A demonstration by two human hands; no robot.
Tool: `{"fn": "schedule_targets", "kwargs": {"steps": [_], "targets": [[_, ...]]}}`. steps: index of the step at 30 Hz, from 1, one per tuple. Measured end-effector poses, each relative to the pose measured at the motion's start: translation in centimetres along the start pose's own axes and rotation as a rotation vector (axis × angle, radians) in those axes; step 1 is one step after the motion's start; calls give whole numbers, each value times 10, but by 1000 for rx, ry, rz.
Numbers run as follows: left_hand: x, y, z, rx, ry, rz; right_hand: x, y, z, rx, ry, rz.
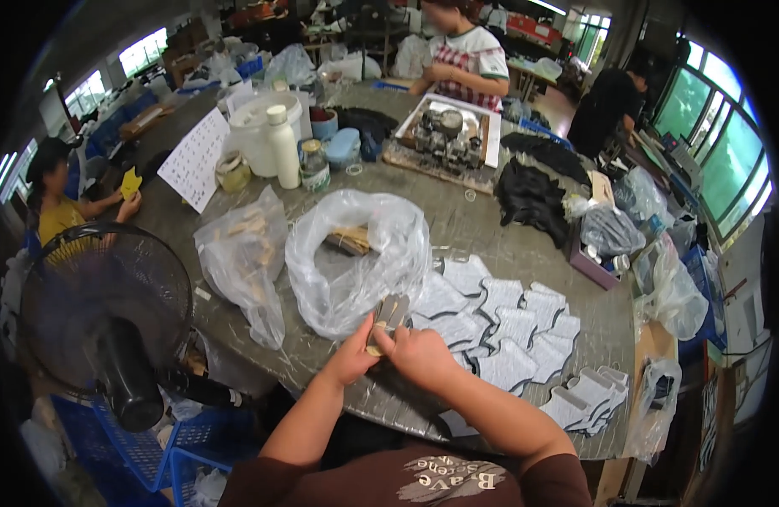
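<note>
Near the table's front edge, my left hand [353, 354] and my right hand [420, 356] meet around a small bundle of grey-and-tan flat pieces [393, 310]. Both hands are closed on it, and its upper end sticks out beyond my fingers. What the pieces are exactly is too small to tell. Just beyond lies a clear plastic bag [318, 291], its mouth rolled open, with similar tan and brown bundles [349, 239] inside. Right of my hands, grey cut fabric pieces [503, 317] lie overlapping in a spread pile.
Another clear bag [253, 241] of tan pieces lies left. A black fan [106, 313] stands at the left edge. Farther back are a white bottle [283, 148], jars, a printed sheet [195, 160], a metal machine part [444, 135] and black cloth [533, 198]. Several people work around.
</note>
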State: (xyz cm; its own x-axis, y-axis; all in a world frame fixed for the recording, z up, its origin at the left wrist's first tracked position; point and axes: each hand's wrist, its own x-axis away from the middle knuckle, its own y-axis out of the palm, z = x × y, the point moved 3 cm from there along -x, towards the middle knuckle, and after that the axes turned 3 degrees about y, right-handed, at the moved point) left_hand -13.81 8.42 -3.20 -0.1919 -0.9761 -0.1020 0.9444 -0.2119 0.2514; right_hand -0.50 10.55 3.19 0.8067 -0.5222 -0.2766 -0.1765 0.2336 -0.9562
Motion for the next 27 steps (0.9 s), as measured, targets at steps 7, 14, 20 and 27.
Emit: {"fn": "schedule_targets", "kwargs": {"steps": [7,14,20,27], "targets": [[1,3,3,47,-45,-45,0,3,6,-53,-113,24],[-2,9,5,229,51,135,-2,-7,4,-100,-105,146],[3,9,12,-482,192,399,26,-17,3,-283,-108,251],[3,7,28,-1117,-6,549,77,-12,3,-988,613,427]]}}
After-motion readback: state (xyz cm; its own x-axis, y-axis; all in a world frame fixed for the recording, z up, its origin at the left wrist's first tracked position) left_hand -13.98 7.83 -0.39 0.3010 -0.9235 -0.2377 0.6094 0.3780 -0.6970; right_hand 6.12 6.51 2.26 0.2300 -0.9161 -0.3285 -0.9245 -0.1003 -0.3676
